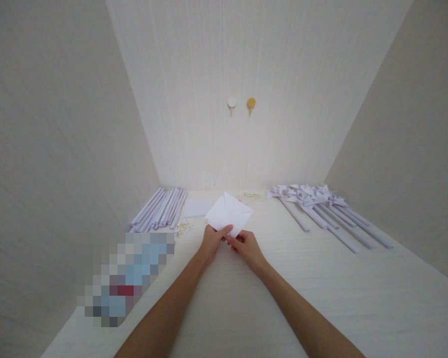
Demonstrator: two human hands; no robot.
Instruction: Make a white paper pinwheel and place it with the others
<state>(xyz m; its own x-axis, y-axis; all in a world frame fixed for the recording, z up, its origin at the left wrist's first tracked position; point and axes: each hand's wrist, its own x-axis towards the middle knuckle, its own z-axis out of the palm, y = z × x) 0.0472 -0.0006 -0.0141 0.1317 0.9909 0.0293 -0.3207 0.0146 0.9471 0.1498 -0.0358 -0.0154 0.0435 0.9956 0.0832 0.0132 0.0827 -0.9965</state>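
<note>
A square of white paper (229, 211) with creases running across it is held up, one corner pointing away from me. My left hand (212, 239) grips its near left edge, with the thumb lying on top. At the near corner my right hand (245, 244) pinches the paper between thumb and fingers. Both hands are close together, just above the table. Behind and left of the paper lies a flat stack of white paper sheets (198, 208). Small pale bits (183, 228) are scattered beside my left hand.
Rolled white paper tubes (164, 209) lie in a bundle at the left. Paper pinwheels (313, 194) on paper sticks (341, 238) are piled at the right. A pixelated object (130, 278) lies at near left. Two hooks, one white (232, 103), one yellow (251, 103), hang on the wall.
</note>
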